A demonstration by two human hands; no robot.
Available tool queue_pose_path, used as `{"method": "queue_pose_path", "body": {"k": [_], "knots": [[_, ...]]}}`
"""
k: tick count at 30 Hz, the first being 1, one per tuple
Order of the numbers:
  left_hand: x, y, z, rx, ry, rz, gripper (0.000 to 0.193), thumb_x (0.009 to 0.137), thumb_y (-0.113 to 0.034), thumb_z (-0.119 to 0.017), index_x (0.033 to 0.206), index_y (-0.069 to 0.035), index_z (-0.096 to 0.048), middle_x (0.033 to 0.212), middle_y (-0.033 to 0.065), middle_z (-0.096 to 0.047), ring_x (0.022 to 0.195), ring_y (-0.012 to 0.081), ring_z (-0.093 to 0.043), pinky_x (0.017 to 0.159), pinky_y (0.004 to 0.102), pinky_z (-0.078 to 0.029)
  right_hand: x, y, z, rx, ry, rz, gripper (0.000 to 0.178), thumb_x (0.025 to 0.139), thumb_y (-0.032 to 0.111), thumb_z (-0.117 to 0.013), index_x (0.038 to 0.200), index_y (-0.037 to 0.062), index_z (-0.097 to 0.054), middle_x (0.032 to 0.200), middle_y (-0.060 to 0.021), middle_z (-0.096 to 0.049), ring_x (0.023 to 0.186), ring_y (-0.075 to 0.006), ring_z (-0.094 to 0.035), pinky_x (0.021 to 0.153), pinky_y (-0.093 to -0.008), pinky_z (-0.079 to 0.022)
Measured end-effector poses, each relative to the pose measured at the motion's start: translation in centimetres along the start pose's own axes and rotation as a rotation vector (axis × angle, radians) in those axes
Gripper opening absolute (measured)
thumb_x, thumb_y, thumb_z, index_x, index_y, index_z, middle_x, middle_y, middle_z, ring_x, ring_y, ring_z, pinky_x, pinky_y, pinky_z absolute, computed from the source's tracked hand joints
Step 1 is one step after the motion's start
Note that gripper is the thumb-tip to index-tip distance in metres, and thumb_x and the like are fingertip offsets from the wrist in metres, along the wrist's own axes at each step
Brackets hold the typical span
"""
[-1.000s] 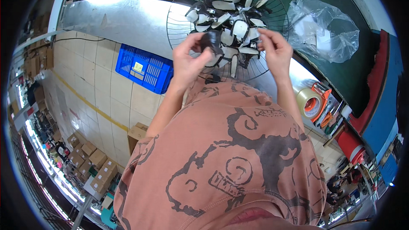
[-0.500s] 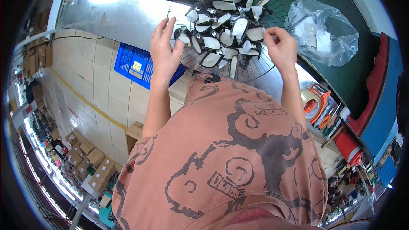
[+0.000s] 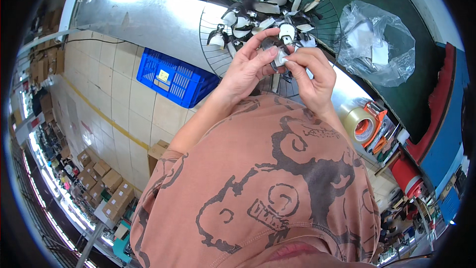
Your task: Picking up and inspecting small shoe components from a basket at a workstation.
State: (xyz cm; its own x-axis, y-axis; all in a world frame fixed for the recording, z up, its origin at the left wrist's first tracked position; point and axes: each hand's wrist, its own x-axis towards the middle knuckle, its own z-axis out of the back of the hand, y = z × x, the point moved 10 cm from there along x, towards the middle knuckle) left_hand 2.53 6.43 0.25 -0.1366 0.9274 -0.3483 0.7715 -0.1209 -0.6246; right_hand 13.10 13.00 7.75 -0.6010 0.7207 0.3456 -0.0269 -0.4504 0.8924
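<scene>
A round wire basket (image 3: 325, 6) in front of me holds a heap of small black-and-white pieces (image 3: 267, 8), some shaped like penguins. Over its near side my two hands meet. Fingers and thumb of my left hand (image 3: 241, 74) are closed around a dark piece with a white part (image 3: 280, 58). My right hand (image 3: 316, 73) pinches the white part of that same piece between thumb and fingertips. The fingers cover much of it, so its full shape is hidden. One penguin-shaped piece (image 3: 217, 36) lies apart at the basket's left side.
Right of the basket lies a clear plastic bag (image 3: 396, 44) with white pieces inside, on the green surface (image 3: 421, 101). Nearer are a tape roll (image 3: 359, 125) and orange-handled tools (image 3: 379, 144). A blue crate (image 3: 186, 87) is at left; cardboard boxes (image 3: 111, 181) stand farther off.
My left hand has swung right from the basket's left edge, and my right hand has moved slightly left and nearer. Both now hold one piece together over the basket.
</scene>
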Motion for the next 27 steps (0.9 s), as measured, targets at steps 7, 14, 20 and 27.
{"method": "queue_pose_path", "body": {"k": [7,14,20,27], "knots": [[-0.3,1.2,1.1,-0.023,-0.08,0.001,0.052,0.091,-0.007,-0.065,0.14,-0.009,-0.049,0.113,0.0046,-0.064,0.098,0.0111,-0.062,0.086,0.0302,-0.055,-3.1,-5.7,-1.8,0.464,-0.059,-0.503,0.007,0.092,0.006,-0.065,0.095,-0.0006,-0.065,0.085,-0.0025,-0.063,0.074,-0.0083,-0.056,0.068,-0.0231,-0.047],[-0.3,2.0,3.1,0.16,-0.147,-0.03,0.052,0.088,-0.004,-0.068,0.138,-0.008,-0.053,0.097,0.001,-0.069,0.086,0.009,-0.065,0.07,0.0223,-0.051,-5.4,-8.6,-3.3,0.887,-0.121,-0.813,0.011,0.095,0.013,-0.064,0.1,0.0035,-0.065,0.086,0.0008,-0.063,0.072,-0.0068,-0.055,0.068,-0.0209,-0.044],[-0.5,1.6,3.9,0.225,-0.193,-0.039,0.034,0.09,-0.006,-0.068,0.122,-0.004,-0.058,0.095,0.0071,-0.071,0.08,0.0105,-0.067,0.063,0.0209,-0.049,-4.3,-8.1,-2.7,0.622,-0.014,-0.691,0.012,0.092,0.013,-0.067,0.097,0.0023,-0.066,0.084,-0.0002,-0.063,0.074,-0.0095,-0.058,0.066,-0.0249,-0.046],[-1.0,-0.5,2.8,0.34,-0.213,-0.144,0.026,0.09,-0.004,-0.067,0.114,-0.002,-0.059,0.097,0.0089,-0.07,0.082,0.0121,-0.068,0.069,0.0236,-0.054,-1.5,-2.6,-1.6,-0.117,0.025,-0.18,0.01,0.079,0.001,-0.071,0.088,0.0002,-0.068,0.08,-0.0082,-0.063,0.072,-0.0194,-0.06,0.063,-0.0301,-0.047]]}}
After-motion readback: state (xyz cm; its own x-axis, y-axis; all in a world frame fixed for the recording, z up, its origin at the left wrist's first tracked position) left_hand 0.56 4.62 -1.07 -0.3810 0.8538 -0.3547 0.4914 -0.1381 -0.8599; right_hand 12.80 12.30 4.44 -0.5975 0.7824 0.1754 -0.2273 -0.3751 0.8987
